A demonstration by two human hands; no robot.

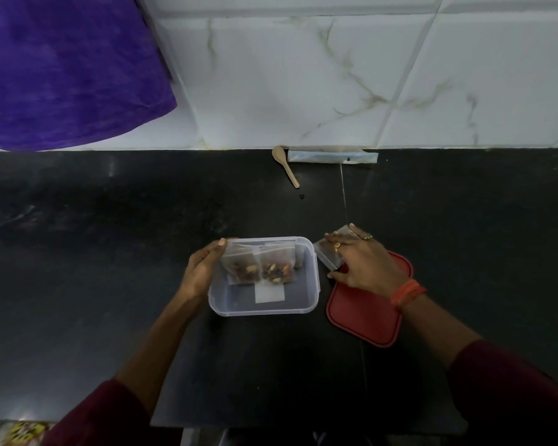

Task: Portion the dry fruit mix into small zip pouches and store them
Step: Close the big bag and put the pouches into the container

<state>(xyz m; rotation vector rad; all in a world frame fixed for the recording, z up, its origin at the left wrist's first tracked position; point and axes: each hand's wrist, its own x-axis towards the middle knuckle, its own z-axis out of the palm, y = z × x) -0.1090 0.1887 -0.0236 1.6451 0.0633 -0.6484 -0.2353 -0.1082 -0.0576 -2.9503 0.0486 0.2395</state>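
Left hand [203, 268] pinches filled pouches [271, 265] upright in the clear box [264, 312] as the right hand [364, 265] lies flat, fingers straight, on another pouch [326, 257] just beside it, best slotted in upright alongside them.

Home kitchen; black counter [110, 252], tiled wall [271, 75]

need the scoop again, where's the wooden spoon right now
Head view: the wooden spoon lies at the back of the black counter, its bowl by the tiled wall, beside the left end of the flat packet, beyond the clear box.
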